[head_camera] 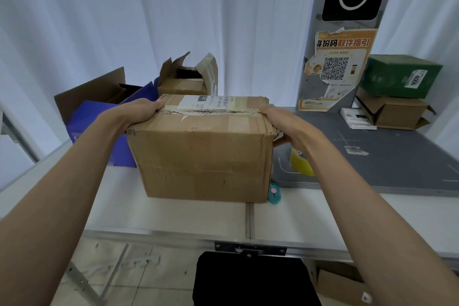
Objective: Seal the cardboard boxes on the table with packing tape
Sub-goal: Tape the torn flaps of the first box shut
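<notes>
The two forearms reach to the cardboard box (203, 149), which stands at the table (173, 216) front. The left hand (139, 110) and right hand (283, 124) curl on its top side edges. The worn seam may open if they squeeze. Behind: two open boxes, one blue box, one yellow tape roll (299, 163) beside.

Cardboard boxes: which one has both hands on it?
The large brown box at the table's front; the left hand and right hand hold its top ends.
</notes>
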`<state>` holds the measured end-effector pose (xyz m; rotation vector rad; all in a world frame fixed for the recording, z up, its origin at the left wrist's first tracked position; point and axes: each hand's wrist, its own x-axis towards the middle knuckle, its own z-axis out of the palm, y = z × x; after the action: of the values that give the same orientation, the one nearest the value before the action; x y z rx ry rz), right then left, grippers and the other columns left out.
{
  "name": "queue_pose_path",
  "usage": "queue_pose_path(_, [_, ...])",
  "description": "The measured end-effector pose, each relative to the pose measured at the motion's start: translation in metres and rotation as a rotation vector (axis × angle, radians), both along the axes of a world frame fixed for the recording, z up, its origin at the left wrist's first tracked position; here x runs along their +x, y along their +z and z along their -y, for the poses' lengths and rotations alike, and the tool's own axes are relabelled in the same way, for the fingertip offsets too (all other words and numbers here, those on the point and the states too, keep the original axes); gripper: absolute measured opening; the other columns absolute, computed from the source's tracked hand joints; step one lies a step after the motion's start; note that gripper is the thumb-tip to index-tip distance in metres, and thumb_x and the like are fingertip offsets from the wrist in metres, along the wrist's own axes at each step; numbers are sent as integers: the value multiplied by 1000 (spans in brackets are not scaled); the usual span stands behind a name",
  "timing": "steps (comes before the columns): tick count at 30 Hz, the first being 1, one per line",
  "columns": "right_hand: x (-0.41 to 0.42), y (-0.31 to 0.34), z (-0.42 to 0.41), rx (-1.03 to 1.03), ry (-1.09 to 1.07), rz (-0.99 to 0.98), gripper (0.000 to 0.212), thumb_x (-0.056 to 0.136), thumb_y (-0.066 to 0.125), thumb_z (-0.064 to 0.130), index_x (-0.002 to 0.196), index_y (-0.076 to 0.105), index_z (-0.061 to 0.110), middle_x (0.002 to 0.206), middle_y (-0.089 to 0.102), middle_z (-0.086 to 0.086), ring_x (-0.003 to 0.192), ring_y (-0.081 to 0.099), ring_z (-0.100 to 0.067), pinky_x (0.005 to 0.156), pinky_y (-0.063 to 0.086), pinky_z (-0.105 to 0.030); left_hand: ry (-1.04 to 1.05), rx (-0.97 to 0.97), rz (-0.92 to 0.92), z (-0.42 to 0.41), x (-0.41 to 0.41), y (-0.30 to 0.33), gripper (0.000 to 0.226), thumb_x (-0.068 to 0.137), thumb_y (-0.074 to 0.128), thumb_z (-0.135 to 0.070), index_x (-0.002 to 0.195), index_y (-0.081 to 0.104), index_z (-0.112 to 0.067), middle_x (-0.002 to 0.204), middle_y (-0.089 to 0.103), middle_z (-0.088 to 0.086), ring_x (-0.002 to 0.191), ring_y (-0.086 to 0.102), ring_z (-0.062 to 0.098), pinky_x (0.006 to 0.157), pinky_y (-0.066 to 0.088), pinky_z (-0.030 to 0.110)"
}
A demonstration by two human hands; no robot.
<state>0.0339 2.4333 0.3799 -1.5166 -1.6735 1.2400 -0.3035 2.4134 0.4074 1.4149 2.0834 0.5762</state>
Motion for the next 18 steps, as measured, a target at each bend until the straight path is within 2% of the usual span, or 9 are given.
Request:
queue_pose_path(3, [-2, 4, 0, 22, -16, 27, 28, 105, 36, 40, 111, 56, 22, 99, 59, -4, 87, 61, -18, 76, 63, -42, 0, 0, -1, 0, 1, 1, 44, 106, 32, -52, 114, 59, -19, 106, 62, 5, 91, 57, 18, 91, 37, 39])
queue_pose_path(6, [-4, 6, 1, 26, -13, 37, 26, 106, 36, 37, 105, 57, 22, 94, 59, -4, 82, 60, -17, 75, 62, -41, 10, -1, 20, 2, 1, 1, 45, 105, 34, -53, 113, 60, -18, 106, 63, 5, 93, 59, 19, 89, 39, 37])
queue_pose_path(8, [-2, 4, 2, 23, -18, 10, 30, 105, 35, 41, 101, 59, 23, 92, 61, -3, 84, 61, -17, 82, 62, -43, 52, 1, 88, 5, -2, 3, 47, 103, 38, -55, 107, 62, -15, 104, 65, 7, 93, 62, 21, 80, 43, 34])
queue_pose_path(11, [4, 0, 7, -10, -2, -74, 38, 101, 35, 50, 92, 65, 28, 82, 64, 2, 83, 61, -17, 88, 60, -42, 142, -19, 290, 16, -9, 2, 44, 97, 52, -58, 104, 62, -16, 100, 71, 12, 88, 69, 24, 66, 49, 33])
queue_pose_path(15, [7, -3, 9, -35, -6, -122, 38, 103, 37, 48, 104, 67, 24, 85, 63, 0, 83, 60, -17, 81, 59, -37, 139, 13, 359, 19, -14, -5, 43, 97, 52, -57, 110, 61, -17, 104, 70, 11, 92, 68, 24, 67, 49, 31])
queue_pose_path(18, [3, 0, 8, -20, -40, -116, 34, 104, 39, 43, 99, 65, 21, 80, 60, -2, 78, 59, -17, 85, 58, -41, 125, 11, 332, 17, -12, -5, 45, 99, 48, -56, 116, 60, -15, 109, 68, 11, 97, 66, 25, 74, 51, 32])
